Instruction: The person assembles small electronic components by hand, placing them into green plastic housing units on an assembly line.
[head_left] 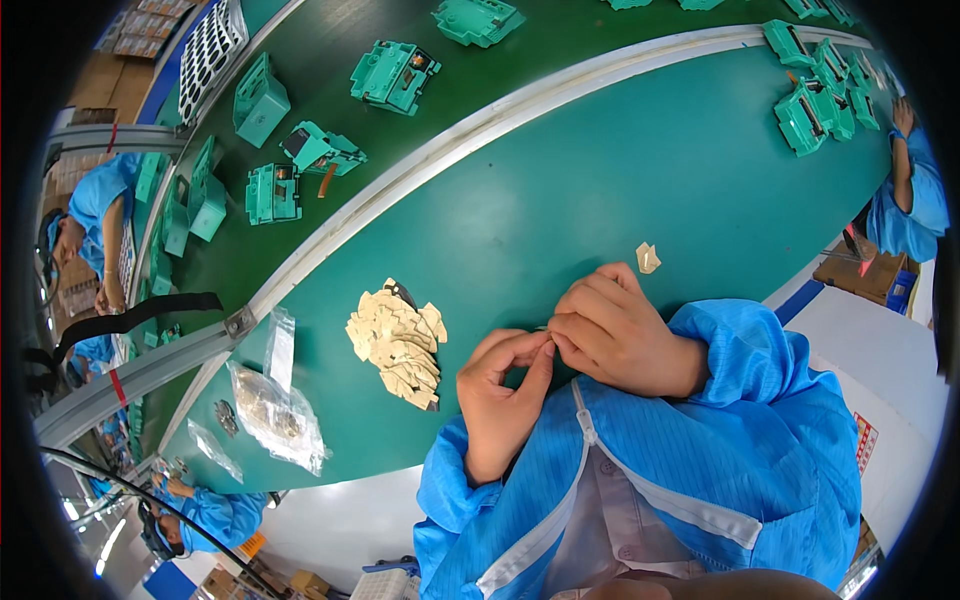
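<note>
Close to my chest, at the near edge of the green tabletop [520,200], my two hands meet fingertip to fingertip. My left hand [505,390] is closed in a pinch of thumb and forefinger. Curled fingers on my right hand [615,335] press against that pinch. Whatever small thing lies between them is mostly covered by the fingers. Just beyond my right hand lies a single flat beige piece [648,258] with a small light strip on it. A heap of similar beige pieces [393,350], a few dark ones among them, lies left of my left hand.
Clear plastic bags [275,415] and a small clump of dark parts [227,418] lie at the left. Past a pale rail [520,105], green plastic housings [392,78] rest on a darker belt. More housings [825,95] stand far right. Co-workers [910,200] sit at both sides.
</note>
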